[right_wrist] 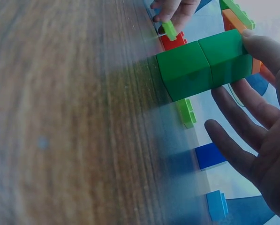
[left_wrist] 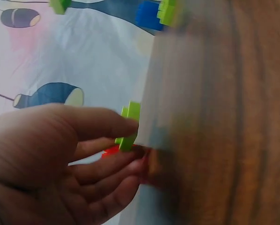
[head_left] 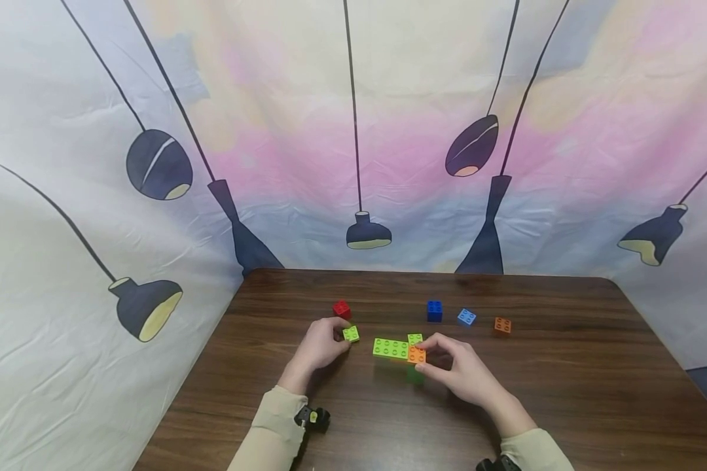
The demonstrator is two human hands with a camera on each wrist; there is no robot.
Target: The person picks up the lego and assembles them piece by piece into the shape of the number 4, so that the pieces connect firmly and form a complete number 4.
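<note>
My left hand pinches a small flat lime toy brick between thumb and fingers; the left wrist view shows the brick edge-on. With thumb and fingertips my right hand grips an orange brick at the top of a built piece. Under the orange one stand two stacked green bricks, upright. A long lime brick sticks out from the top toward the left hand. Another small lime brick lies on the table just behind the piece.
A red brick sits just behind my left hand. Farther back on the right are a dark blue brick, a flat light blue brick and a brown-orange brick. The wooden table ends at a printed cloth backdrop.
</note>
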